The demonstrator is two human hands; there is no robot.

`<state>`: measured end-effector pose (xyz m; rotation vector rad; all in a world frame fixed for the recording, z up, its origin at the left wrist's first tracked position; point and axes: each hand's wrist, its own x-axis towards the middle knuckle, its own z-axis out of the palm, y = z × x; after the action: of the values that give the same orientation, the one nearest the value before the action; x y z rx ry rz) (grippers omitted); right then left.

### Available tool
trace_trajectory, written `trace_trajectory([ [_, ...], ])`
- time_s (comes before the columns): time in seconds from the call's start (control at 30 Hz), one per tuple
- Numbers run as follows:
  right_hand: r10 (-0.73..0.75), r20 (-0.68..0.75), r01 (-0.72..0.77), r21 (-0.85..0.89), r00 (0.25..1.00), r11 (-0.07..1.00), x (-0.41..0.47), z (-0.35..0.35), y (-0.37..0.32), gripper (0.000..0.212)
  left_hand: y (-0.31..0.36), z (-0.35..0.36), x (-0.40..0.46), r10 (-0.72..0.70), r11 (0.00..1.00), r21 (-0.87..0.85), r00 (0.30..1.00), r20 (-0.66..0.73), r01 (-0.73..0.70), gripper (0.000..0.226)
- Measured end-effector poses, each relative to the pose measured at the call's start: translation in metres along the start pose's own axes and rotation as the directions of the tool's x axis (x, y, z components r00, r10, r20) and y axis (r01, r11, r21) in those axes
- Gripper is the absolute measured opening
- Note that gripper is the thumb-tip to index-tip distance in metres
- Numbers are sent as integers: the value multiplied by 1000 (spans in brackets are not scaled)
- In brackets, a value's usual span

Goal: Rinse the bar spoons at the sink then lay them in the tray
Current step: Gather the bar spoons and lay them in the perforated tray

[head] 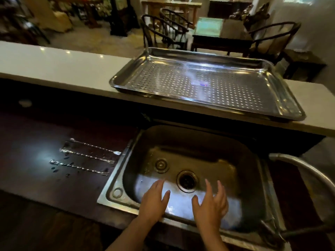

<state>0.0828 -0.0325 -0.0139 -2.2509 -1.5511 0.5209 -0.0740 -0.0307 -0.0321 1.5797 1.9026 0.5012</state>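
Note:
Three long twisted bar spoons point(90, 156) lie side by side on the dark wet counter left of the steel sink point(250, 160), fork ends pointing toward it. A perforated steel tray point(282, 91) rests on the raised white ledge behind the sink, with only a small label in it. My left hand point(154, 201) and my right hand point(212, 203) hover over the sink's near side, fingers spread, holding nothing. The drain point(187, 181) lies between them, further in.
A curved metal faucet pipe point(304, 169) arcs in from the right over the sink's edge. Water drops dot the dark counter point(36, 178) around the spoons. Chairs and tables stand in the room beyond the white ledge point(54, 62).

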Motion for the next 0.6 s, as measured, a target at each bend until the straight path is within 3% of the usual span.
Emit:
trace_trajectory([
  [0.13,-127,159,118,67,979,991,6,19,-40,58,-22,-45,5,-227,891,-432,962,-149,143,38],
  [0.3,-326,265,310,101,907,945,5,47,-102,60,-66,-98,23,-499,676,-702,840,-214,223,16],
  [0.4,-400,308,389,99,863,916,4,64,-140,64,-92,-127,31,-617,510,-827,771,-159,238,22],
  [0.53,-465,365,479,57,807,876,5,91,-186,72,-125,-155,41,-718,213,-936,695,45,281,16],
  [0.6,-486,393,512,44,781,858,5,106,-207,78,-142,-167,45,-737,109,-948,664,124,299,30],
])
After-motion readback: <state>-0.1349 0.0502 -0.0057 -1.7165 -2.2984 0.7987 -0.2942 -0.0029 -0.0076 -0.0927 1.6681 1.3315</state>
